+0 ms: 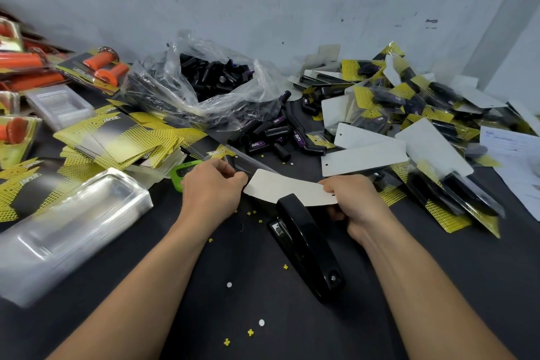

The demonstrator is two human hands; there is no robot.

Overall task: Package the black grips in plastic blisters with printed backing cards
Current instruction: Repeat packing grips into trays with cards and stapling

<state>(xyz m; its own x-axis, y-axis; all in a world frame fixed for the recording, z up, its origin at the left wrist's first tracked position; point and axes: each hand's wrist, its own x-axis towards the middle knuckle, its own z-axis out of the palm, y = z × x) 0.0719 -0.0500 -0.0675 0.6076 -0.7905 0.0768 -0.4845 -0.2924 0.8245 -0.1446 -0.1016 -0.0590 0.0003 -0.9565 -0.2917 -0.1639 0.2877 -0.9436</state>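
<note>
My left hand [213, 187] and my right hand [355, 202] hold a backing card [280, 185] by its two ends, its white back facing up and bowed, just above a black stapler [306, 245]. The card's edge lies at the stapler's front. Whether a blister hangs under the card is hidden. Loose black grips [271, 137] lie beyond the card, with more in an open clear plastic bag [210, 79]. A stack of clear blisters [76, 228] sits at the left. Yellow-and-black printed cards [122, 137] are fanned behind it.
A heap of finished packs [415, 120] covers the right side of the dark table [263, 301]. Orange grips in packs [102, 67] lie far left. A green device [184, 172] sits by my left hand. A paper sheet [514, 155] lies at the right edge.
</note>
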